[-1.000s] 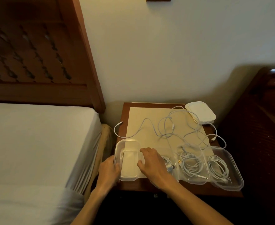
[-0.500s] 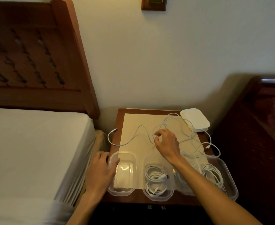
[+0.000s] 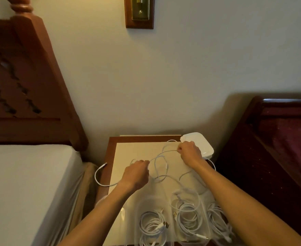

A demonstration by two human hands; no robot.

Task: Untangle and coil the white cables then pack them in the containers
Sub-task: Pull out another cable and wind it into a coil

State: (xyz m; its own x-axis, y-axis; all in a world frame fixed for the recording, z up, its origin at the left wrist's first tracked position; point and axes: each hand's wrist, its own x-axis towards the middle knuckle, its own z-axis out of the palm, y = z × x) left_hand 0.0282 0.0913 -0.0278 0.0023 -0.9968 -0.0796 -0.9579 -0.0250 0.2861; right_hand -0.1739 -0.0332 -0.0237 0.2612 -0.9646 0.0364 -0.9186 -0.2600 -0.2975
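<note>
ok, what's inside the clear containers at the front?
Coiled white cables fill three clear containers. The right forearm covers part of the rightmost one. The leftmost container sits partly under the left forearm, contents unclear.

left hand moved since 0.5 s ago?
Yes. The left hand has left the clear plastic container at the wooden nightstand's near left corner, gone away from the person onto the cream mat, and now pinches the loose white cable.

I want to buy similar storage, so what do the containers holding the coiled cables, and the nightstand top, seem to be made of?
The containers look like thin clear plastic: the coiled cables show through their glossy walls. The nightstand looks like reddish varnished wood at its bare edge. The cream sheet covering it looks matte, perhaps paper or card.
</note>
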